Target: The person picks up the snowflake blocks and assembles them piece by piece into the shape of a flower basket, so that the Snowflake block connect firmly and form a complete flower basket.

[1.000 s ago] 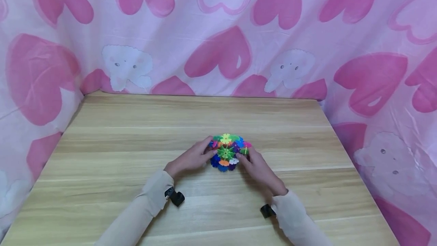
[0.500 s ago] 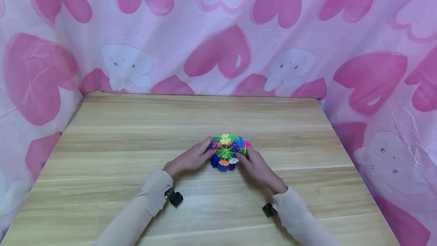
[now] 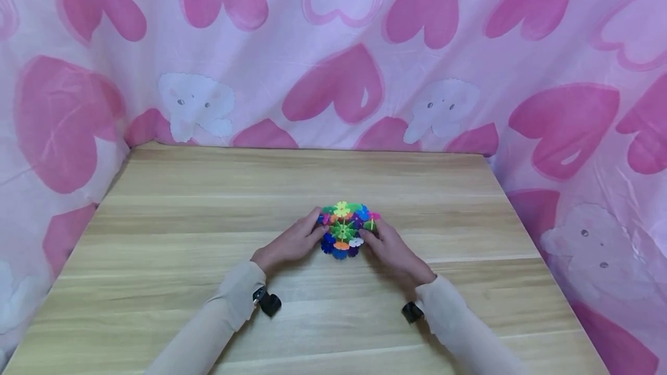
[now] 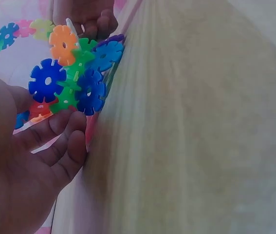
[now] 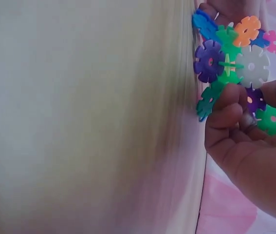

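A colourful basket-like structure of interlocking plastic snowflake discs (image 3: 343, 231) is held between both hands over the middle of the table. My left hand (image 3: 293, 241) grips its left side, thumb toward me. On the opposite side, my right hand (image 3: 397, 252) holds it with thumb and fingers. The left wrist view shows a dark blue disc (image 4: 47, 79) and an orange disc (image 4: 64, 45) close to the left fingers. In the right wrist view, a white disc (image 5: 253, 66) and a purple disc (image 5: 209, 62) stand just above the right fingertips. Part of the structure is hidden behind the hands.
The wood-grain table (image 3: 208, 190) reaches back to a pink curtain (image 3: 333, 74) printed with hearts, which also hangs along both sides. Black devices are strapped to the left wrist (image 3: 268, 302) and right wrist (image 3: 412, 312).
The disc structure and both hands have shifted very slightly away from me, most visibly the right hand. Both grips look the same, and the head view has tilted a little.
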A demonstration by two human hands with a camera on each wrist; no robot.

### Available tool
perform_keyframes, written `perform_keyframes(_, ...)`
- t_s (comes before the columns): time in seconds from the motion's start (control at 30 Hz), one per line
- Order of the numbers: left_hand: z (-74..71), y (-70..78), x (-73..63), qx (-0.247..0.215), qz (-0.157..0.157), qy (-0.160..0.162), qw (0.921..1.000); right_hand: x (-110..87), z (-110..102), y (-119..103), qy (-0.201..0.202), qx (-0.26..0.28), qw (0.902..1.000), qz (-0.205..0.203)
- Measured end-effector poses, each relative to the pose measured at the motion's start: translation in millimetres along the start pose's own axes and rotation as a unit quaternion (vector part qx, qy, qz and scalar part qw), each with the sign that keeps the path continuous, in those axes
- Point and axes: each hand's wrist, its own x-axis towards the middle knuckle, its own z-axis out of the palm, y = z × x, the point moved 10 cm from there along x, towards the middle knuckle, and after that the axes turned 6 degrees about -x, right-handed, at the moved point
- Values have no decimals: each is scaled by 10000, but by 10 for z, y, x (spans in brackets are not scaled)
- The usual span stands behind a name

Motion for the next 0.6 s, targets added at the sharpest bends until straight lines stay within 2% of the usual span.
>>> perform_keyframes(0.1, -29, -10, 13, 19, 5, 116, 9999, 74, -21, -22, -71, -118, 9997, -211)
perform_keyframes(0.23, -38, -28, 27, -46, -3, 112, 9999, 141, -43, -35, -97, -198, 9990, -396)
perform_keyframes(0.6, -45, -77, 51, -144, -167, 142, 9997, 180, -22, -50, -194, -224, 9982, -516)
